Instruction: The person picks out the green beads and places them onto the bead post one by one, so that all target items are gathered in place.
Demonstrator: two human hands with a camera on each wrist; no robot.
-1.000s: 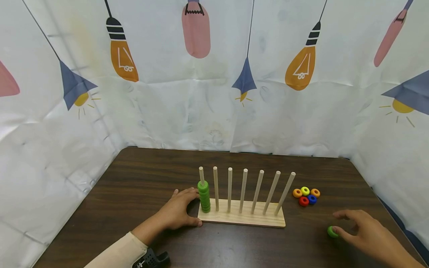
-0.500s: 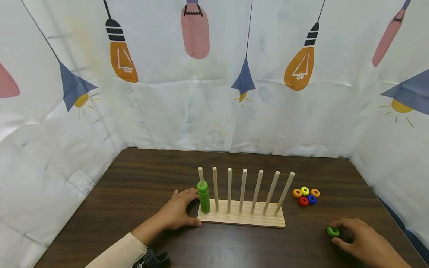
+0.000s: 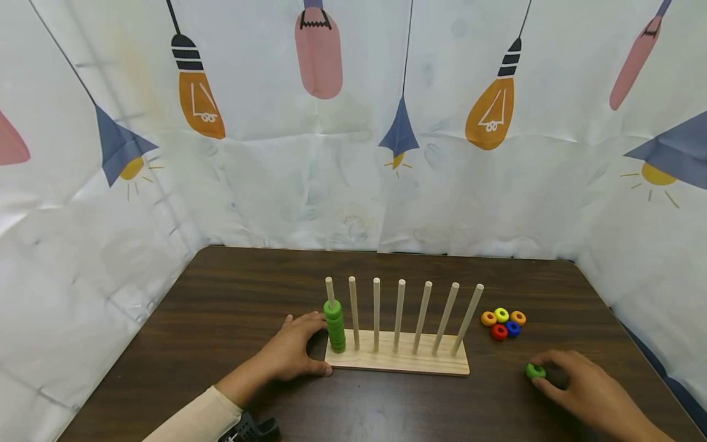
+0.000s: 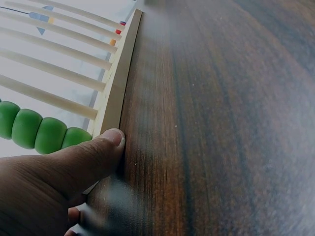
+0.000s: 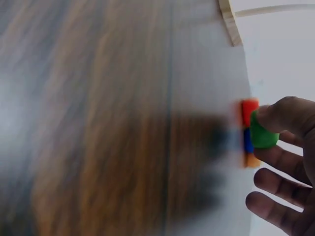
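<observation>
A wooden peg rack (image 3: 397, 363) with a row of upright pegs stands mid-table. Green beads (image 3: 334, 326) are stacked on its leftmost peg. My left hand (image 3: 295, 348) holds the rack's left end, the thumb against the front edge and the other fingers round the far side. In the left wrist view, that thumb (image 4: 93, 156) lies beside the lowest green bead. Right of the rack, my right hand (image 3: 585, 390) pinches a single green bead (image 3: 534, 371) between thumb and forefinger. The right wrist view has this green bead (image 5: 263, 132) raised off the table, the other fingers loosely bent.
Beyond the right hand lies a small cluster of beads: a red bead (image 3: 499, 333), a blue bead (image 3: 513, 329), a yellow bead (image 3: 501, 315) and two orange ones. The brown table (image 3: 248, 282) meets a printed white curtain (image 3: 276, 184) at the back and sides.
My right hand has closed finger and thumb round the green bead, lifted it and carried it left toward the rack. The left hand keeps its hold on the rack.
</observation>
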